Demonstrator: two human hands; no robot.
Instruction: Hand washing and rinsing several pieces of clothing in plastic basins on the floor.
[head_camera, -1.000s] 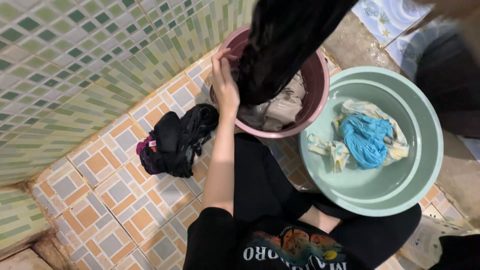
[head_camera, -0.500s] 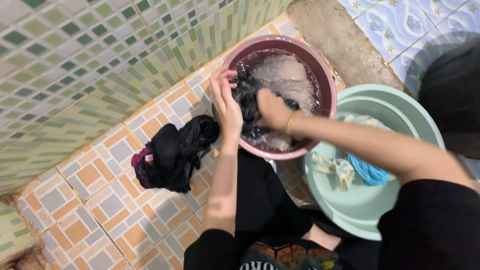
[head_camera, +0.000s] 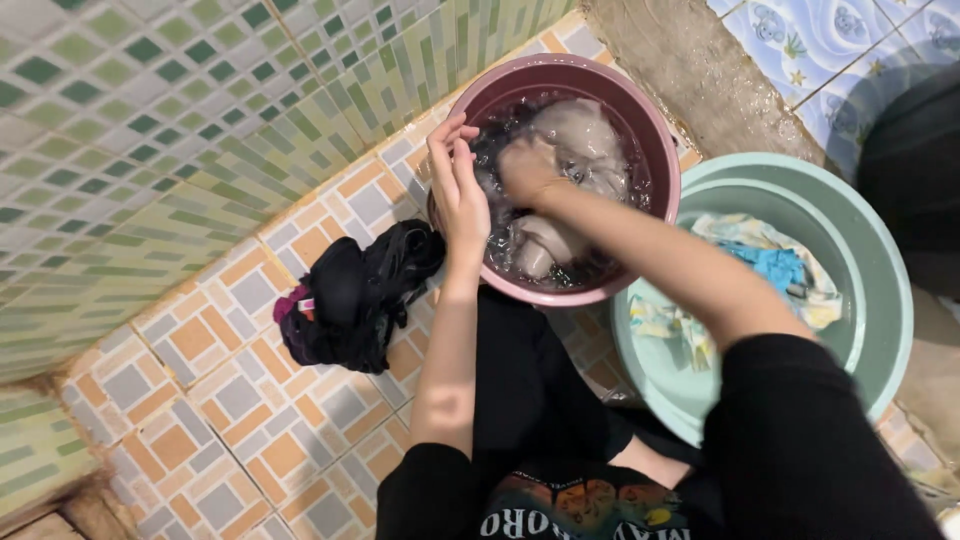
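My right hand (head_camera: 528, 168) clenches the dark wet cloth (head_camera: 500, 150) inside the pink basin (head_camera: 655, 215). My left hand (head_camera: 458, 190), fingers loose, rests at the basin's left rim, cloth just right of it.

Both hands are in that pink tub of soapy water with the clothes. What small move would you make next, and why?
Probably close the right hand on the pale cloth and rub it against the left hand. The right hand is already pressed into the wet pile in the pink tub, while the left rests open at the rim, gripping nothing clearly.
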